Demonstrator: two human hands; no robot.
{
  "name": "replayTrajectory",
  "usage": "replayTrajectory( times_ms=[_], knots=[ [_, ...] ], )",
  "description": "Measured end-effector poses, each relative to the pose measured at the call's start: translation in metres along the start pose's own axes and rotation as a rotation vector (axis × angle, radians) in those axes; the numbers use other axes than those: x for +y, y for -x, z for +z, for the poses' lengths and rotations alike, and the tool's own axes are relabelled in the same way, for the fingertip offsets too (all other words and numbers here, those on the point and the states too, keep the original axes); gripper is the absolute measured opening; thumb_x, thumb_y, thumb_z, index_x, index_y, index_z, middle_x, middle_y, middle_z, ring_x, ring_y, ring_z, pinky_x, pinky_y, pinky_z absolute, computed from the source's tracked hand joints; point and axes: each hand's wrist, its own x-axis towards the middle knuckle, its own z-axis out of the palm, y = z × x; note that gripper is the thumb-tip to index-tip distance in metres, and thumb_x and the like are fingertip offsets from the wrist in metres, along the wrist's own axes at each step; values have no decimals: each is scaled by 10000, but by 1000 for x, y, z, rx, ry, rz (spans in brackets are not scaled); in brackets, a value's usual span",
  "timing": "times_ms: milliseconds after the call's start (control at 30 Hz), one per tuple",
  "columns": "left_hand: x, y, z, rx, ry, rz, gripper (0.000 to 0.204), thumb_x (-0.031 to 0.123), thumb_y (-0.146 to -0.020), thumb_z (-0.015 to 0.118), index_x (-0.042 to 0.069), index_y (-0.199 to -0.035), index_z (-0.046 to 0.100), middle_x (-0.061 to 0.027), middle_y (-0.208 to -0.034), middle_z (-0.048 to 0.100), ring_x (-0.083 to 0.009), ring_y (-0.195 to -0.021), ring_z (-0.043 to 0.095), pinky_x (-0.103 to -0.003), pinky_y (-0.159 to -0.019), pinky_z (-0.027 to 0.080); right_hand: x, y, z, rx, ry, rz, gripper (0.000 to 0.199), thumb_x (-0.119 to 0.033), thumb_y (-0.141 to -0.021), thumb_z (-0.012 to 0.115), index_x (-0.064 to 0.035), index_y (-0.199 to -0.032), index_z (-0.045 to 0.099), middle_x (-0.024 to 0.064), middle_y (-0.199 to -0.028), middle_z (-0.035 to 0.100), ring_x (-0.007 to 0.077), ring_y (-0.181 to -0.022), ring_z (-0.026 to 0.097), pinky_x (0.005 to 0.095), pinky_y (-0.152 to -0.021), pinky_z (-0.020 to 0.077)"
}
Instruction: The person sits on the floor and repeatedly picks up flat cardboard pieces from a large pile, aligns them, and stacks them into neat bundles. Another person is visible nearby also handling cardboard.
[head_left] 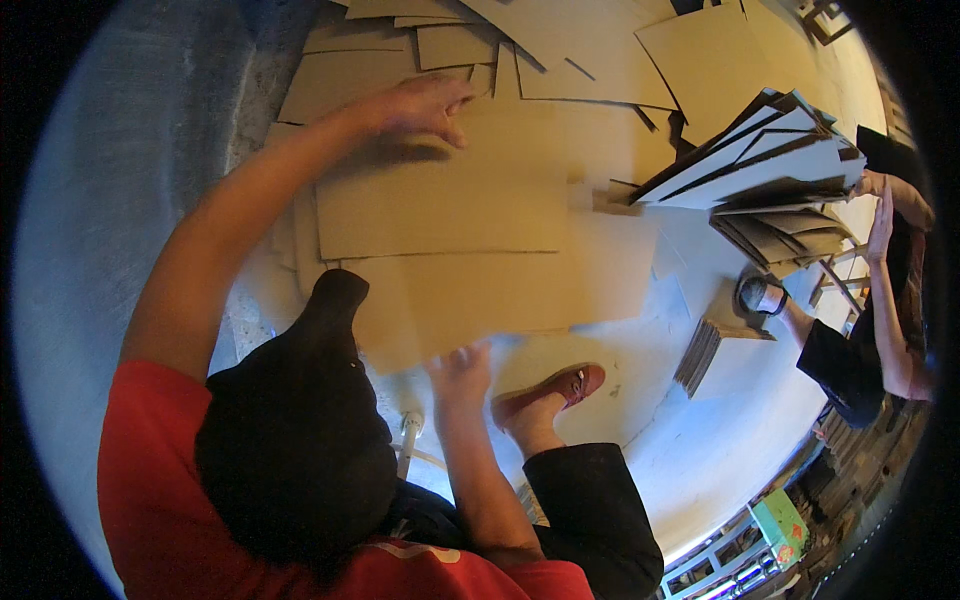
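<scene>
My left hand (428,108) is over the far part of a brown cardboard sheet (440,205), fingers apart and pointing right, gripping nothing visible. Below it, a larger cardboard sheet (500,295) is smeared by motion along its right side. At that sheet's near edge, my right hand (462,372) is closed on the cardboard, its fingertips partly blurred. Flat cardboard pieces (560,30) lie overlapping beyond my left hand.
At right, a co-worker's hands (882,215) are by a fanned stack of cardboard (760,150). A smaller cardboard pile (715,355) sits on the floor near the co-worker's foot. My red shoe (575,385) is right of my right hand. A green-topped stool (780,525) stands lower right.
</scene>
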Motion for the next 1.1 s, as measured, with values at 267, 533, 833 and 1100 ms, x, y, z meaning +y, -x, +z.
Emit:
replayTrajectory(
  times_ms=[267,533,833,1100],
  knots=[
    [22,28,28,215,-46,-53,837,418,-629,799,68,-1310,461,-159,-1192,527,-332,-1121,475,-452,-944,405,-2,7,30,-107,-30,-56,516,-465,-926,493,-137,-1319,430,137,-1311,452,317,-1207,438,614,-962,349],
    [22,57,44,97,-3,135,1055,363,-501,842,94,-1404,369,-154,-1215,524,-329,-1205,435,-435,-998,359,-5,-16,26,-376,218,-77,336,-278,-891,560,-167,-1202,499,52,-1219,516,251,-1127,486,543,-894,433],
    [41,63,31,-340,199,73,1003,234,-483,874,82,-1365,420,-158,-1267,557,-329,-1136,545,-433,-946,424,-7,-9,25,-421,359,29,299,-220,-839,612,-123,-1114,546,84,-1069,584,272,-1015,562,577,-864,476],
    [35,69,-8,-331,190,8,886,113,-524,833,58,-1324,456,-167,-1157,599,-319,-1120,547,-417,-957,416,-172,-70,-73,122,367,-707,341,-373,-930,479,-62,-1001,600,74,-921,630,211,-748,589,354,-667,481]
  ],
)
